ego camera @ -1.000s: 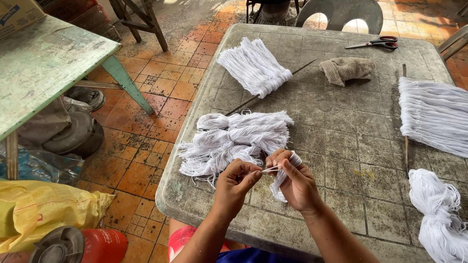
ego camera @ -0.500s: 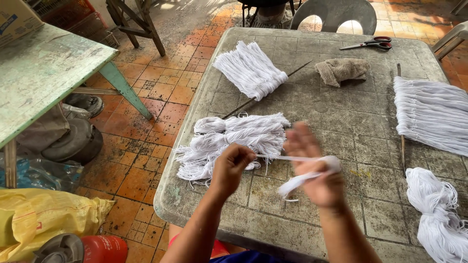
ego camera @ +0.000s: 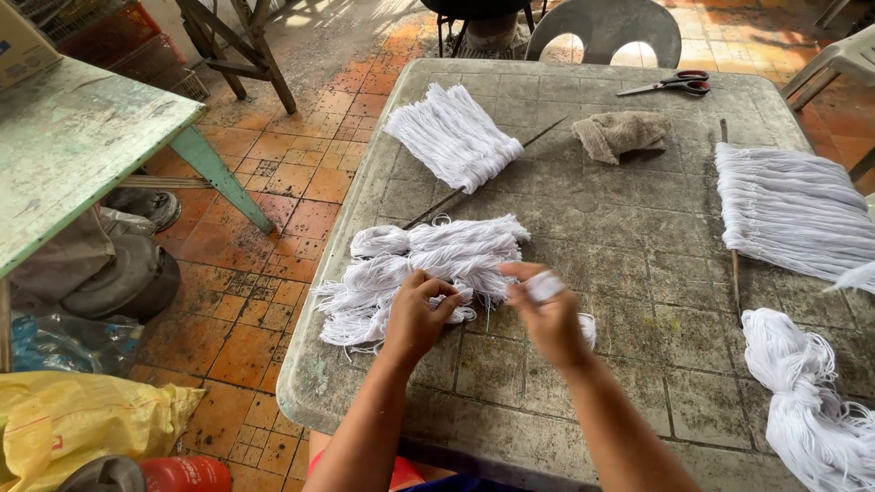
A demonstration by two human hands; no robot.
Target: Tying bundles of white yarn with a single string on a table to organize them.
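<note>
Winding is what the right hand [ego camera: 545, 314] seems to be at now: half a second ago it was flung out toward the right edge of the surface [ego camera: 638, 273] with a white strand pulled taut, and now it has come back in beside the left hand [ego camera: 421, 314], a small wrap of white string [ego camera: 545, 286] showing around its fingers. The left hand is curled shut, pinching the strand end against the loose heap of white yarn [ego camera: 428, 264] near the front left corner. So the stretch has been taken up, and I judge one more loop added. Farther out lie a neat yarn bundle [ego camera: 456, 137] on a thin stick [ego camera: 483, 178], a crumpled rag [ego camera: 622, 135], scissors [ego camera: 670, 85] at the far edge, and combed yarn [ego camera: 788, 210] by the right edge.
</note>
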